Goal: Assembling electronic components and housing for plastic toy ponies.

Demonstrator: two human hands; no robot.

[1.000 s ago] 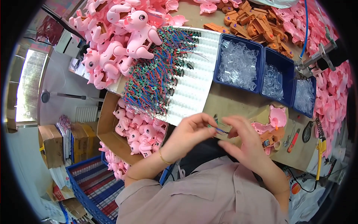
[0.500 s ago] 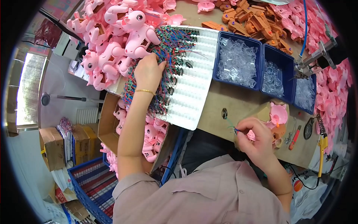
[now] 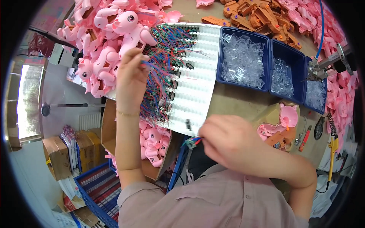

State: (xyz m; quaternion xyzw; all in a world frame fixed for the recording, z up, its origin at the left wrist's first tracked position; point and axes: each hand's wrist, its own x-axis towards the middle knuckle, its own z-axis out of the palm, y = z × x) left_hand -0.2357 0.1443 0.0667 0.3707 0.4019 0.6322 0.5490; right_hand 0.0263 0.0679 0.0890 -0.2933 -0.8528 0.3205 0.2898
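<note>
My left hand [image 3: 132, 78] is raised at the left edge of a heap of wired circuit boards [image 3: 159, 85]. Its fingers are pinched together on thin blue and red wires [image 3: 154, 67] that trail toward the heap. The heap lies on a ribbed white foam tray [image 3: 194, 91]. By the tray's near right corner, my right hand [image 3: 228, 140] is closed on a small green circuit board with wires [image 3: 192, 142]. A small black part [image 3: 188, 124] shows just above that board; whether it is joined to it I cannot tell.
Pink toy pony bodies [image 3: 129, 34] pile up behind my left hand. Blue bins [image 3: 244, 85] of clear plastic parts stand to the right of the tray. Orange parts [image 3: 258, 19] lie at the back; a red cutter [image 3: 305, 138] and a metal fixture [image 3: 330, 60] are on the right.
My right hand has moved left with the wired board, from over the bare table to the tray's near corner. My left hand has drawn left out of the heap, wires between its fingers.
</note>
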